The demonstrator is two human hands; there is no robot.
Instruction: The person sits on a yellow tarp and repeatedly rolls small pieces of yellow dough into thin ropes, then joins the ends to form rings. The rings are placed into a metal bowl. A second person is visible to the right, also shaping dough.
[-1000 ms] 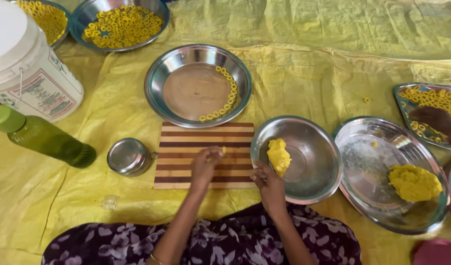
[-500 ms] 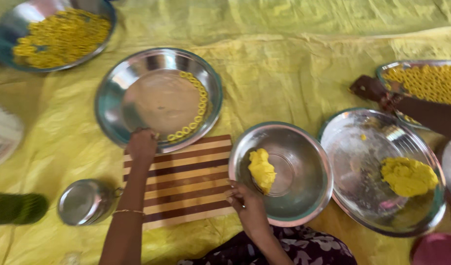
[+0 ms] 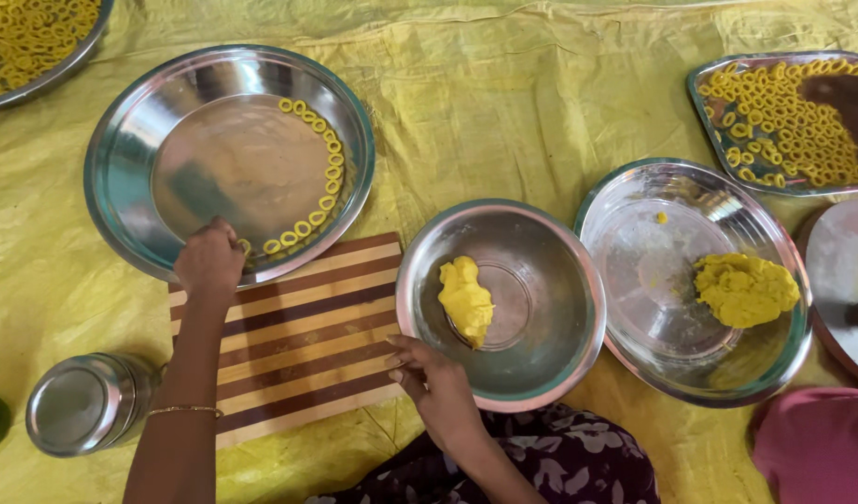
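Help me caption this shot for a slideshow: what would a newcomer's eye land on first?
The bright yellow dough stands out: one lump in the middle steel bowl, a bigger crumbly lump in the bowl to its right. Next, the arc of small yellow rings in the large steel plate, where the left hand reaches, above the striped wooden board. The right hand touches the middle bowl's rim.

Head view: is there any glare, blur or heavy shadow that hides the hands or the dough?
Head view: sharp, evenly lit. Soft glare on the large steel plate and the bowl, but the left hand, right hand, dough lump and dough rings read clearly; only faint shadows.
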